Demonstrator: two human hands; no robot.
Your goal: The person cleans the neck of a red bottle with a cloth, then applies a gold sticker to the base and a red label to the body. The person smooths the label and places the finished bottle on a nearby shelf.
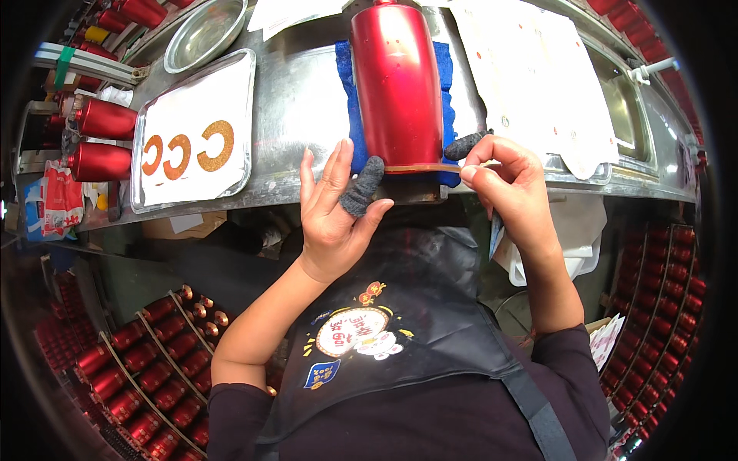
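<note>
A glossy red metallic bottle [398, 88] lies on a blue cloth [446, 77], its wide base toward me. Along the base edge runs a thin golden-brown strip [419, 168]. The thumb and a finger of my right hand [513, 184] pinch the strip's right end, just off the bottle. That hand's index finger wears a dark grey finger cover [465, 144] and points at the bottle's side. My left hand [332, 219] is open with fingers spread; its covered index fingertip rests at the left end of the base edge.
Left on the metal bench [296, 115] sits a tray [249, 154] with white paper and gold C-shaped pieces [216, 146]. A metal bowl [204, 37] stands behind it. White sheets [538, 84] cover the right side. Racks of red bottles [154, 373] stand below.
</note>
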